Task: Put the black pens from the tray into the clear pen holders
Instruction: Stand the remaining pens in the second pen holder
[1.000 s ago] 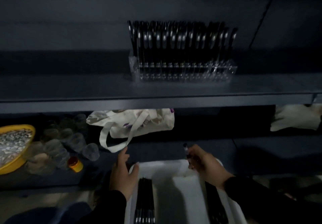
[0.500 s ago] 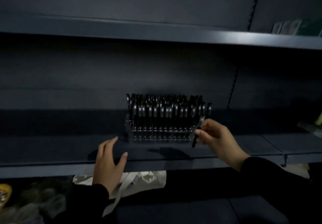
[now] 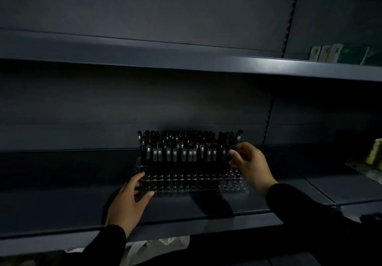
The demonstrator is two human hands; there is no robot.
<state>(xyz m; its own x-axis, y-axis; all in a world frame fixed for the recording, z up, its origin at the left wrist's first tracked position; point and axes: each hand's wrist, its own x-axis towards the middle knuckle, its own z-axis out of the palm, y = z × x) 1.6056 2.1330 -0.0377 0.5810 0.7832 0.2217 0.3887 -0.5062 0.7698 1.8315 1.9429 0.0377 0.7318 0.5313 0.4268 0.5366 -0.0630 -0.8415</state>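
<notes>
A clear pen holder (image 3: pixel 233 185) stands on the dark middle shelf (image 3: pixel 62 203), packed with several upright black pens (image 3: pixel 182 152). My right hand (image 3: pixel 251 167) pinches one black pen (image 3: pixel 237 139) at the holder's right end, the pen nearly upright among the last rows. My left hand (image 3: pixel 129 201) rests on the shelf with thumb and fingers against the holder's front left corner. The tray is out of view.
An upper shelf (image 3: pixel 186 63) overhangs the work area. Pale packets (image 3: pixel 326 51) sit on it at the far right, and a greenish item (image 3: pixel 375 152) lies at the right edge. A white bag (image 3: pixel 165 243) shows under the middle shelf.
The view rose from the tray to the shelf. My right hand carried the pen up and set it at the holder's right end. My left hand moved onto the holder's left corner.
</notes>
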